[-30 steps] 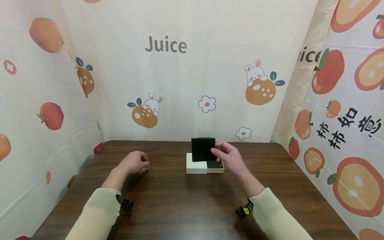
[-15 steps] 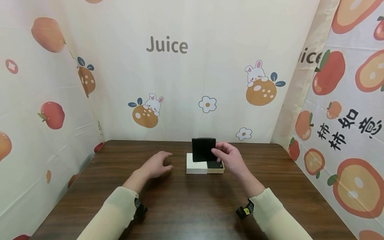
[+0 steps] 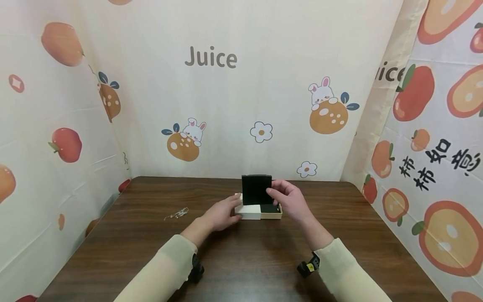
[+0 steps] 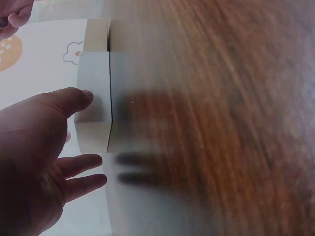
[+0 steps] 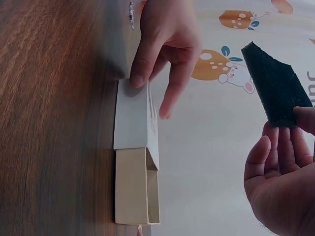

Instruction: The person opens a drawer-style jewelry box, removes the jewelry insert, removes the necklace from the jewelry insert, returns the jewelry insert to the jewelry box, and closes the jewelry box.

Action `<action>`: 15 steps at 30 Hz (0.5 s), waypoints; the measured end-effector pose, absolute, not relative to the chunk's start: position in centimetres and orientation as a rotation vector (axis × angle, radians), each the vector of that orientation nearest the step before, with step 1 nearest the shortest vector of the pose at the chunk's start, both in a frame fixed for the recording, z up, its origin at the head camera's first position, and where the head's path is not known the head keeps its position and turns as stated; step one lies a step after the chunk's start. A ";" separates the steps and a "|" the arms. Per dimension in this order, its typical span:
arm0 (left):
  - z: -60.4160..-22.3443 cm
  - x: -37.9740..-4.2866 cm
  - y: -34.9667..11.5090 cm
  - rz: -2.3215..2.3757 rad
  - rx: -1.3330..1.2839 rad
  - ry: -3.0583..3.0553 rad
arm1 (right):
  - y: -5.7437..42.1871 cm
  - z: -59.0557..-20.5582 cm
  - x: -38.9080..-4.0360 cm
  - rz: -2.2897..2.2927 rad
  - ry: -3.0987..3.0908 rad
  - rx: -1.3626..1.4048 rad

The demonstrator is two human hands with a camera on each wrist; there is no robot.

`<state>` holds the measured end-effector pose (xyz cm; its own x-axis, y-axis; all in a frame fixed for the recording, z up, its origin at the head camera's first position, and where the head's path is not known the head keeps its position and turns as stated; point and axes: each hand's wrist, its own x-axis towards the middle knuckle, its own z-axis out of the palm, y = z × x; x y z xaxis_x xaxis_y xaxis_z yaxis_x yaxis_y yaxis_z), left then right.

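In the head view, my left hand (image 3: 222, 213) is at the left end of a white drawer box (image 3: 250, 213) on the table, thumb against its near side and forefinger over its top. The thumb also touches the white sleeve in the left wrist view; the other fingers reach past it. The cream inner tray (image 5: 132, 187) sticks out of the sleeve on the right. Above the box, my right hand (image 3: 289, 200) pinches a thin black foam pad (image 3: 256, 190) by its right edge and holds it upright. A fine chain with sparkling pieces (image 3: 179, 213) lies left of the left hand.
The dark wooden table (image 3: 241, 260) carries everything. A printed curtain (image 3: 226, 96) hangs behind its back edge, with more curtain along both sides. Each wrist wears a black strap camera (image 3: 308, 265).
My left hand has let go of the chain, leaving it on the table, and moved right to the box. My right hand with the foam pad has stayed nearly still.
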<state>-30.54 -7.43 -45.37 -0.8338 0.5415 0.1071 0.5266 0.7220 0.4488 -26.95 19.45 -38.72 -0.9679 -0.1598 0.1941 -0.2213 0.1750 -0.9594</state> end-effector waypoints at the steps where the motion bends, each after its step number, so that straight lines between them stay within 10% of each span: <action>1: -45.5 -30.6 -7.4 0.731 0.911 2.889 | 19.5 -38.7 -27.0 1.953 -2.368 0.379; 15: -46.1 -31.0 -7.1 0.730 0.930 2.872 | 19.7 -38.8 -27.0 1.970 -2.360 0.345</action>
<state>-30.98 -7.10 -46.07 -0.8199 0.5623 0.1075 0.5454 0.7101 0.4454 -27.00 19.66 -38.77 -0.9740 -0.1391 0.1787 -0.2007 0.1646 -0.9657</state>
